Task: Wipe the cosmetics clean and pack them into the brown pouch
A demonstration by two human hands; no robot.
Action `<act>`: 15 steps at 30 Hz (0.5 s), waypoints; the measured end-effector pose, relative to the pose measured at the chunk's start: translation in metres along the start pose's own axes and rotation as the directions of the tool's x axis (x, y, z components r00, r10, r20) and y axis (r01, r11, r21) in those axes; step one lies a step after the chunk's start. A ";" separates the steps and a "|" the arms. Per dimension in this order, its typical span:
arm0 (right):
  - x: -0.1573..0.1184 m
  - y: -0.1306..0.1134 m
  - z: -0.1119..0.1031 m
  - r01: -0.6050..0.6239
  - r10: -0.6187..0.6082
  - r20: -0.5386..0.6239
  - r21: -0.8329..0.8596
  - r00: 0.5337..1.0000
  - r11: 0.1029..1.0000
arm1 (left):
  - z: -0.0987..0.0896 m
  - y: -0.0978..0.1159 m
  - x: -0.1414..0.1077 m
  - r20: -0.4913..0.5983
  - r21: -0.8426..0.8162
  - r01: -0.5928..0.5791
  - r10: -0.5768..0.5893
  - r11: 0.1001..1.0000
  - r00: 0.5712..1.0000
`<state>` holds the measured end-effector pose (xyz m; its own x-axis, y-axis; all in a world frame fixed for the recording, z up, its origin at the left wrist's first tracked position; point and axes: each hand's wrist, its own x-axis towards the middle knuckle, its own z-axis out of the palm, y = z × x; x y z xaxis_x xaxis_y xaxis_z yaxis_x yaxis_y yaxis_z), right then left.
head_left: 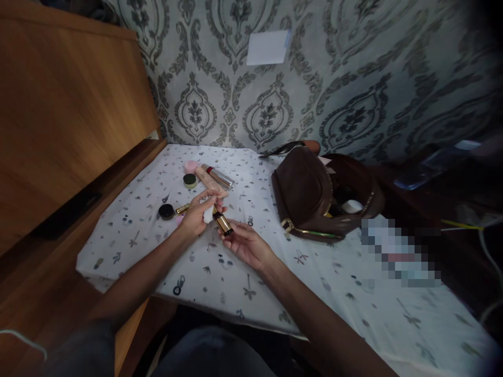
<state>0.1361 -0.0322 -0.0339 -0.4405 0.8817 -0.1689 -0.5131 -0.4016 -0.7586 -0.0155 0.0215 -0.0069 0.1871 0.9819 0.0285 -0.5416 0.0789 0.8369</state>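
Observation:
Over the middle of the table, my right hand (249, 245) grips a small dark bottle with a gold band (224, 224) by its lower end. The bottle tilts, its upper end toward my left hand (196, 213). A soft-looking white wad (208, 210) is pinched in my left fingers, right by the bottle's top; its material is unclear. Just beyond the hands lie a beige squeeze tube (207, 178) and a silver tube with a red band (220, 177). Beside my left hand are a gold stick-like item (183, 209) and a black round jar (166, 211).
A brown handbag (302, 188) sits unzipped at the right, a white item (352, 206) inside. Farther back are a dark-lidded small jar (189, 180) and a pink round item (191, 166). A wooden cabinet (70, 94) borders the left; a patterned wall (267, 104) stands behind.

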 end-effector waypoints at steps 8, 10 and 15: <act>0.002 0.012 0.008 -0.037 0.045 0.086 -0.095 0.995 0.995 | 0.005 -0.001 -0.005 0.015 0.055 0.043 -0.044 0.998 0.999; 0.002 0.014 0.007 0.022 -0.006 0.081 -0.191 0.997 0.981 | 0.007 -0.001 -0.006 0.001 0.081 0.033 -0.034 0.996 0.999; 0.003 0.016 0.005 0.182 -0.187 0.026 -0.403 0.982 0.897 | 0.008 -0.005 -0.008 -0.028 0.189 -0.050 0.056 0.981 0.998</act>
<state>0.1234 -0.0375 -0.0433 -0.3557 0.9346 -0.0072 -0.2431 -0.1000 -0.9648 -0.0076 0.0117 -0.0067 0.1337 0.9892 0.0602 -0.3852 -0.0041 0.9228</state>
